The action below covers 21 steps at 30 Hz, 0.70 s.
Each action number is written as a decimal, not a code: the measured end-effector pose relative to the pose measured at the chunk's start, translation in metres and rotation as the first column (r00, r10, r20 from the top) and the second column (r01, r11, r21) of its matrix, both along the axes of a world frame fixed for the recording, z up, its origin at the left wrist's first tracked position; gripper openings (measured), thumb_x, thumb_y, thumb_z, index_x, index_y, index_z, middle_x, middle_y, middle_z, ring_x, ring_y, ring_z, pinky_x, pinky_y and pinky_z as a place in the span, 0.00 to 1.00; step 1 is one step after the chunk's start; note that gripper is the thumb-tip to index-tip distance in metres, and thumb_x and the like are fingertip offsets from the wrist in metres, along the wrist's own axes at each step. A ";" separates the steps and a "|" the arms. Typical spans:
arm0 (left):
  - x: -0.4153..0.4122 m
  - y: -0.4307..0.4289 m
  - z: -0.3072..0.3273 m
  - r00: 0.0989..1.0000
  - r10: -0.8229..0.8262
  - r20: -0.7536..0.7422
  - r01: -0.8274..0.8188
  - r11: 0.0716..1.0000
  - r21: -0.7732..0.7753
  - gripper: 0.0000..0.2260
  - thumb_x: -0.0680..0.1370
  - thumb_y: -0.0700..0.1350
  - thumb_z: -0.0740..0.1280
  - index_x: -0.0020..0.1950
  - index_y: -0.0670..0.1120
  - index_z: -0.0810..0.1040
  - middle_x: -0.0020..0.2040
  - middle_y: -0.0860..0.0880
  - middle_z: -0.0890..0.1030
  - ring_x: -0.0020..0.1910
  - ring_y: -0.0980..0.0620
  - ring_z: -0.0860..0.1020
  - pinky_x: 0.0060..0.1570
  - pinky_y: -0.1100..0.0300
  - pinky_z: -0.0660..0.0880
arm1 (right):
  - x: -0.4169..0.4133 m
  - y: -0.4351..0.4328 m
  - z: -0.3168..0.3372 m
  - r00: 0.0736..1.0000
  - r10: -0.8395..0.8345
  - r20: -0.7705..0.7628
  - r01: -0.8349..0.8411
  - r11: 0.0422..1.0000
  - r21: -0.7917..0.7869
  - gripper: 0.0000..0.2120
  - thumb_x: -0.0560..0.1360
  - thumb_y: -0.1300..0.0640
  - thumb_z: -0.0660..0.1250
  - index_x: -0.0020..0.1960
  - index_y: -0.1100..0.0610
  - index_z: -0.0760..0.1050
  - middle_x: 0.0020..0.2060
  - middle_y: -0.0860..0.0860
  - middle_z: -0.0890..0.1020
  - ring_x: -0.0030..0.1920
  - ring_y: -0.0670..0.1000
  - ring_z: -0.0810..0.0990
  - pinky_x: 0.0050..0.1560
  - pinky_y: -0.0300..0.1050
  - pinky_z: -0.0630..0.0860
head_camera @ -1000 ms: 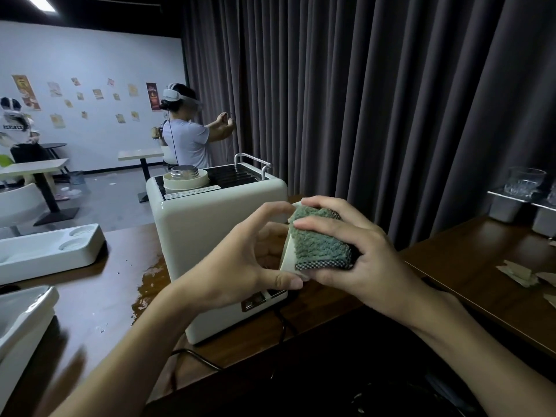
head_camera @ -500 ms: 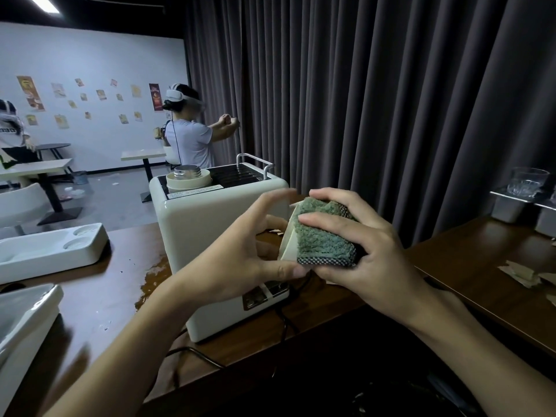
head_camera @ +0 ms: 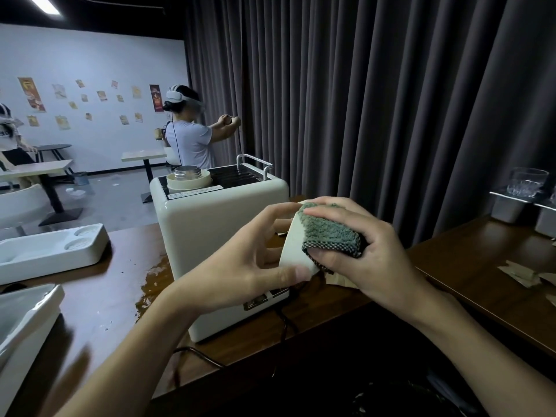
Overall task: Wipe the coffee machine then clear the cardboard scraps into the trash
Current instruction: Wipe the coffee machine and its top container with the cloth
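A cut-glass tumbler is seen on a metal stand at far right; whether it holds anything cannot be told. On top of the coffee machine, a ribbed metal cap is seated in a round cream collar. A white tray with two round hollows is set on the wooden counter to the left.

A curved cream panel is grasped by the left hand, thumb under its lower edge and fingers over the top, in front of the machine's right side. A folded green cloth is gripped by the right hand and pressed against the panel. Compared with a second ago, more of the panel's bare face is exposed left of the cloth, and both hands are held slightly higher.

The machine is a smooth, glossy cream box with rounded corners, a dark slatted top and a bent metal rail. The cloth is fluffy terry with a checked woven edge. A brown puddle is spread on the counter beside the machine's base, and a black cable is trailed from its front. The flat, torn cardboard scraps are left on the dark wooden side counter at right, well apart from both hands.
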State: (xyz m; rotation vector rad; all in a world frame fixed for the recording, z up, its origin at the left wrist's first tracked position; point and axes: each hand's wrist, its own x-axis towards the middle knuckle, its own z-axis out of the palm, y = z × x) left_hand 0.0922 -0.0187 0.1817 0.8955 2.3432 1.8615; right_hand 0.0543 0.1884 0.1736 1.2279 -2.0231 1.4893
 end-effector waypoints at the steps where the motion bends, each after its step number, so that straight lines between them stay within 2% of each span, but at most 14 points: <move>1: 0.000 -0.001 0.001 1.000 0.007 -0.003 -0.007 1.000 -0.027 0.34 0.74 0.37 0.73 0.75 0.50 0.62 0.67 0.46 0.76 0.59 0.45 0.81 0.54 0.52 0.79 | 0.000 -0.001 -0.002 1.000 -0.015 -0.013 0.015 1.000 0.020 0.21 0.71 0.55 0.74 0.63 0.54 0.79 0.63 0.49 0.76 0.67 0.50 0.74 0.63 0.42 0.73; 6: -0.002 -0.002 0.000 0.998 0.070 -0.011 -0.070 0.991 -0.115 0.40 0.70 0.39 0.77 0.77 0.51 0.61 0.65 0.49 0.79 0.60 0.47 0.81 0.56 0.53 0.79 | 0.002 -0.004 -0.007 0.996 -0.059 -0.067 0.065 0.993 0.097 0.23 0.69 0.53 0.76 0.64 0.49 0.78 0.65 0.47 0.74 0.68 0.48 0.72 0.64 0.44 0.73; 8: -0.004 -0.005 -0.005 0.991 0.114 -0.063 -0.122 0.981 -0.149 0.40 0.69 0.38 0.79 0.76 0.50 0.64 0.65 0.50 0.79 0.63 0.48 0.79 0.60 0.52 0.77 | 0.002 -0.008 -0.007 0.997 -0.038 -0.062 0.044 0.995 0.093 0.24 0.69 0.55 0.76 0.64 0.50 0.78 0.64 0.48 0.75 0.68 0.48 0.72 0.65 0.44 0.72; 10: -0.005 -0.007 -0.011 0.984 0.165 -0.073 -0.175 0.971 -0.164 0.39 0.66 0.41 0.82 0.73 0.50 0.68 0.63 0.51 0.79 0.62 0.49 0.79 0.58 0.53 0.78 | 0.001 -0.009 -0.004 0.999 -0.040 -0.025 0.042 0.997 0.068 0.25 0.70 0.57 0.76 0.66 0.51 0.76 0.61 0.47 0.78 0.65 0.47 0.75 0.64 0.43 0.73; 13: -0.003 -0.006 -0.022 0.974 0.224 -0.044 -0.227 0.966 -0.120 0.39 0.62 0.46 0.83 0.70 0.51 0.72 0.61 0.50 0.81 0.60 0.50 0.80 0.60 0.49 0.77 | -0.002 -0.009 0.000 0.993 -0.113 0.018 0.112 0.993 0.044 0.23 0.69 0.54 0.76 0.62 0.50 0.73 0.53 0.43 0.79 0.56 0.44 0.79 0.54 0.37 0.75; 15: -0.002 -0.004 -0.028 0.967 0.255 -0.028 -0.256 0.966 -0.048 0.39 0.60 0.46 0.83 0.68 0.50 0.73 0.59 0.49 0.82 0.58 0.49 0.81 0.61 0.47 0.77 | -0.004 -0.009 0.001 0.989 -0.144 -0.037 0.146 0.987 0.062 0.18 0.70 0.51 0.75 0.57 0.53 0.75 0.51 0.45 0.79 0.55 0.46 0.79 0.52 0.40 0.75; 17: -0.003 -0.003 -0.030 0.958 0.285 -0.020 -0.284 0.958 0.026 0.38 0.59 0.46 0.83 0.67 0.49 0.74 0.59 0.48 0.82 0.58 0.48 0.82 0.60 0.47 0.78 | -0.005 -0.009 0.001 0.983 -0.160 -0.092 0.171 0.975 0.140 0.20 0.72 0.44 0.73 0.58 0.55 0.78 0.58 0.46 0.77 0.61 0.45 0.76 0.59 0.45 0.74; 19: -0.003 -0.002 -0.032 0.952 0.305 -0.006 -0.303 0.948 0.097 0.37 0.60 0.44 0.83 0.67 0.47 0.74 0.59 0.46 0.83 0.58 0.46 0.82 0.58 0.46 0.79 | -0.002 -0.009 -0.001 0.983 -0.157 -0.094 0.176 0.949 0.261 0.31 0.72 0.33 0.64 0.66 0.54 0.75 0.66 0.44 0.71 0.68 0.43 0.69 0.66 0.45 0.71; 21: -0.003 -0.001 -0.033 0.947 0.320 0.004 -0.318 0.938 0.138 0.36 0.61 0.43 0.83 0.67 0.47 0.75 0.58 0.45 0.83 0.57 0.44 0.82 0.55 0.45 0.80 | 0.002 -0.009 -0.003 0.988 -0.136 -0.073 0.152 0.935 0.319 0.40 0.73 0.27 0.52 0.72 0.54 0.69 0.71 0.42 0.65 0.73 0.43 0.63 0.71 0.46 0.66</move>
